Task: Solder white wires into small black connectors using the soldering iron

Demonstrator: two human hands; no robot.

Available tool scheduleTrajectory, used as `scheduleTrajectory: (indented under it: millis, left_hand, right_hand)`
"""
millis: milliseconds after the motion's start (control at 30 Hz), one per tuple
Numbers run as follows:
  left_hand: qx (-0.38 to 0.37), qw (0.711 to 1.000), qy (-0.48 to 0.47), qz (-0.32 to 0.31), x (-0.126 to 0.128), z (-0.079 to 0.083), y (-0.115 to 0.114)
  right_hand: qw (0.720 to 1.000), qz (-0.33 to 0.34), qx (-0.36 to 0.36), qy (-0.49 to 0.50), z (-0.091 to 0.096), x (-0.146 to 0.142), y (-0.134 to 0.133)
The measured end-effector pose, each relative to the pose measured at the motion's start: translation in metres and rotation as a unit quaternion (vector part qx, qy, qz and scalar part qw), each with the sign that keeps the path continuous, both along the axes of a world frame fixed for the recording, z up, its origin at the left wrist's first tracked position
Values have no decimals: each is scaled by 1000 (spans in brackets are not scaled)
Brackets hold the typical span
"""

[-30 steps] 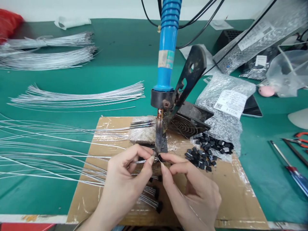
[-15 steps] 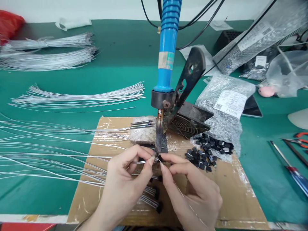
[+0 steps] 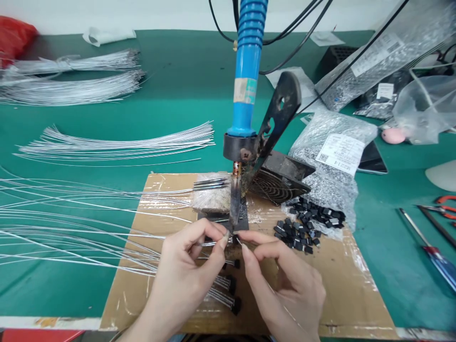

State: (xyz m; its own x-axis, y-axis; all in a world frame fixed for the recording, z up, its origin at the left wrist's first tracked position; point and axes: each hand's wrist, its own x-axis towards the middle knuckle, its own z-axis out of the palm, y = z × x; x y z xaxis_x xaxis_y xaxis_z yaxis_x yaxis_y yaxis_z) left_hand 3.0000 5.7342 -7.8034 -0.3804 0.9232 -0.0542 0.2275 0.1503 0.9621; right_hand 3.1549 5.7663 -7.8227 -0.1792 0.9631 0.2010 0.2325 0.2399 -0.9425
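Observation:
My left hand (image 3: 192, 266) pinches thin white wires (image 3: 210, 243) between thumb and forefinger, just below the tip of an upright soldering iron (image 3: 245, 104). A small black connector (image 3: 235, 239) shows at the wires' end, between the fingertips of both hands. Closed in a pinch, my right hand (image 3: 285, 285) holds a thin strand of solder wire (image 3: 292, 319) that runs back across the palm. Its forefinger is close to or touching the connector; I cannot tell which. Several wires with black connectors (image 3: 235, 304) lie under my hands on the cardboard (image 3: 342, 294).
A black metal stand (image 3: 281, 109) holds the iron above the cardboard, beside a small fan (image 3: 278, 185). Loose black connectors (image 3: 299, 235) are heaped at right. White wire bundles (image 3: 124, 142) lie at left. A screwdriver (image 3: 436, 261) and pliers (image 3: 445, 209) lie far right.
Both hands have come slightly down from the iron's tip, leaving a small gap under it. My right thumb has moved a little to the right, away from the connector.

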Motion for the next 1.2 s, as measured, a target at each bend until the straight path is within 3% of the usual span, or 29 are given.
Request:
scheduleTrajectory:
  millis: [167, 300, 433, 500, 600, 733, 800, 1000, 1200]
  left_hand:
    - [-32, 986, 160, -46, -3, -13, -22]
    - [36, 972, 213, -93, -3, -20, -39]
    - [115, 941, 306, -84, -14, -19, -51]
    - [128, 909, 388, -88, -32, -18, -55]
    - [94, 818, 557, -107, -73, -17, -54]
    - [64, 681, 702, -200, -122, -21, -41]
    - [66, 646, 720, -244, -135, -23, -33]
    - [44, 651, 700, -292, -143, -24, -30]
    - [35, 687, 670, -281, -148, -29, -40]
  right_hand:
    - [989, -134, -63, 14, -10, 29, 7]
    - [973, -118, -126, 151, -24, 68, 18]
    - [961, -132, -200, 137, -39, 93, 25]
    - [966, -110, -201, 122, -47, 99, 27]
    - [974, -49, -187, 120, -58, 101, 28]
    - [981, -44, -162, 100, -60, 95, 24]
    - [983, -50, -149, 94, -57, 92, 22]
    - [986, -65, -133, 72, -50, 84, 20]
    - [983, -125, -133, 1, -39, 74, 16]
